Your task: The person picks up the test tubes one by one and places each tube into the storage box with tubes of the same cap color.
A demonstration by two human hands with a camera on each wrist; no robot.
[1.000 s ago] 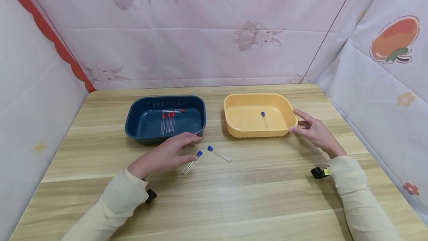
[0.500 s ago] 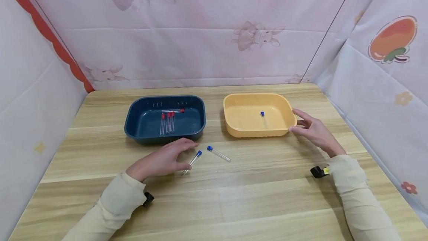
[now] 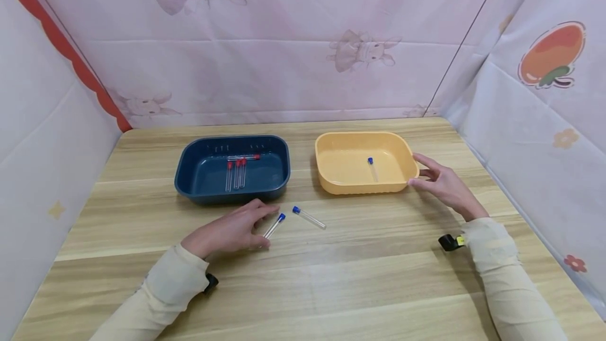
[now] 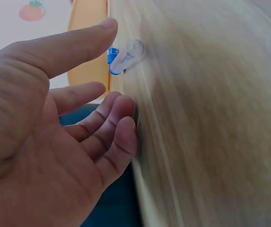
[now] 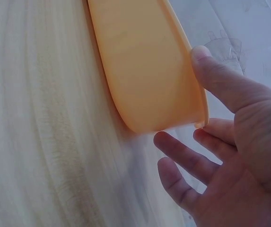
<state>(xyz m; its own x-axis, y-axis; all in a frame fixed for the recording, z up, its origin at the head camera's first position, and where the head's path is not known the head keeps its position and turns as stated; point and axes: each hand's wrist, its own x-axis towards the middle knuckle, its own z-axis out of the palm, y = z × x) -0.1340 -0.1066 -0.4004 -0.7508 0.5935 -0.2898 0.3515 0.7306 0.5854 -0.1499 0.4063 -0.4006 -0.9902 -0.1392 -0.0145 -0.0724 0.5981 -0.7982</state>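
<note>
In the head view, on the table [image 3: 355, 278], we found the blue tray [image 3: 265, 175] at nine o'clock and the yellow tray [image 3: 347, 168] at three, both unmoved. The right hand [image 3: 444, 187], at four, rested thumb and fingertips on the yellow tray's outer end, as before, without clenching. The left hand [image 3: 229, 231], at half past seven, had slid towards the glass end of the near tube [image 3: 274, 226], at seven. We judged this brought the near tube within its spread thumb and fingers, still ungripped. The second tube [image 3: 310, 218] lay at six.
</note>
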